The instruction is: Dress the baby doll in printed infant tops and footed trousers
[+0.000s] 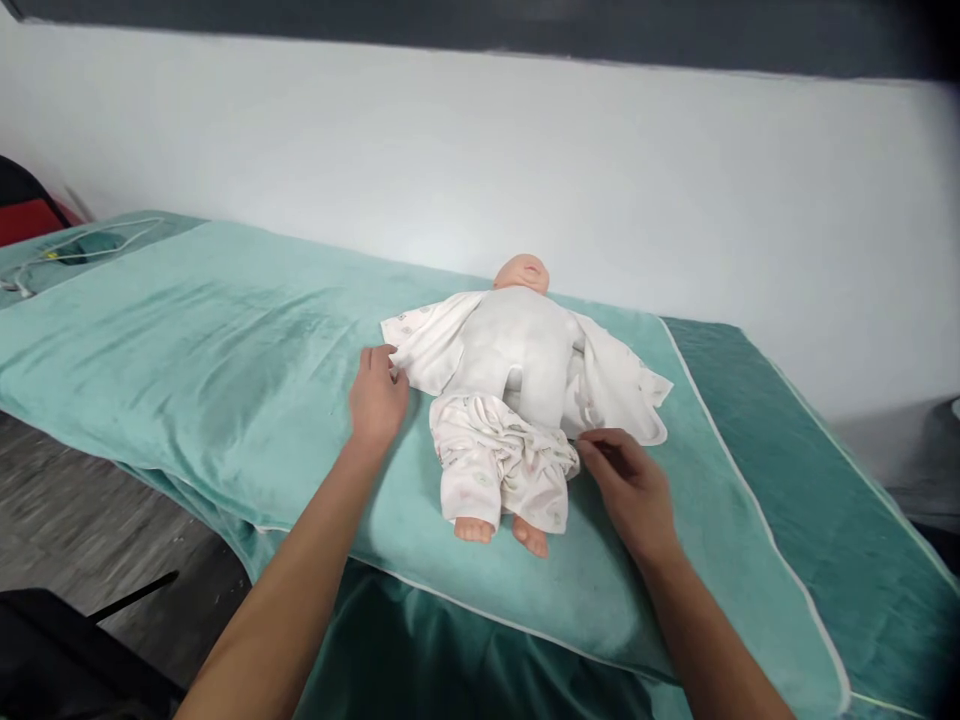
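Doll (517, 335), 1, lay on its back on the pale green cover (247, 330) of the bed, right of centre in my view. Long axis: nearly straight away from me, leaning very slightly right towards its far end. Head (523, 272): at the far end, by the white wall (480, 170). Feet, 2: bare, at the near end, pointing towards me, above the cover's near edge.

Jacket (619, 385), 1, white, printed: open, spread to either side of the white torso. Trousers (502, 455), 1 pair, printed: bunched around the legs, the feet showing below the cuffs.

Left hand (379, 395), mine: at the jacket's left-hand spread part, fingers loosely curled, with a small gap between thumb and forefinger; I could not tell whether cloth was held. Right hand (630, 485), mine: at the right side of the trousers' waist, thumb and forefinger nearly together, other fingers bent; whether they pinched the fabric, I could not tell.

Cable (135, 225), white: at the far left, on the darker cloth.
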A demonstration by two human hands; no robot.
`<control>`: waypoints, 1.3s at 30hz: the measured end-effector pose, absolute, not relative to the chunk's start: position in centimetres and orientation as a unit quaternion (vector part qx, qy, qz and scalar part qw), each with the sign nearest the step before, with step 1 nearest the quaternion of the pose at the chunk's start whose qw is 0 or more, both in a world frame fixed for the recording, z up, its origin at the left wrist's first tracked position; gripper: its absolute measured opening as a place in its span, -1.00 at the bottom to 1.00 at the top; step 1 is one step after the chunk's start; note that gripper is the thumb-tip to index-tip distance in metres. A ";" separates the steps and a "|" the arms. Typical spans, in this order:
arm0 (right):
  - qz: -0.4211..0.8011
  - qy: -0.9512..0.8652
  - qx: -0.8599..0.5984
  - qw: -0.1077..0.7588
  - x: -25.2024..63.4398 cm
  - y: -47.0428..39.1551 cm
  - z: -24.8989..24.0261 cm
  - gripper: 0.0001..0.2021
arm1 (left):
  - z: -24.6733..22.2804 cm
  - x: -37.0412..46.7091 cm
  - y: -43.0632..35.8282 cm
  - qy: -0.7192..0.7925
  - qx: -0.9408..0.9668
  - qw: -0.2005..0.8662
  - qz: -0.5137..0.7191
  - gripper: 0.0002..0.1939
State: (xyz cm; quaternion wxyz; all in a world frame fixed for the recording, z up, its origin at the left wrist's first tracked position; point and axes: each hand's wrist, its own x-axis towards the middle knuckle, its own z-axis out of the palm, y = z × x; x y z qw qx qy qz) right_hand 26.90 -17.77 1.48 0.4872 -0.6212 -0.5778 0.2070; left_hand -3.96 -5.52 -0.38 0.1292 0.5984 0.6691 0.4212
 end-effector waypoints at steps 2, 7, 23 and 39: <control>0.246 -0.622 -0.570 0.478 25.9 -17.7 1.6 -0.87 | -0.1 -3.9 -6.3 0.597 0.604 0.246 0.467 -0.77; 0.292 -0.633 -0.526 0.488 25.9 -17.5 1.6 -0.86 | 1.2 -3.8 -8.4 0.429 0.626 0.500 0.417 -0.74; 0.380 -0.628 -0.516 0.442 26.4 -14.7 3.7 -0.79 | 1.8 -4.2 -9.0 0.323 0.645 0.612 0.324 -0.83; 0.227 -0.519 -0.682 0.462 25.5 -11.2 1.7 -0.82 | -0.1 -1.1 -9.5 0.534 0.680 0.188 0.466 -0.91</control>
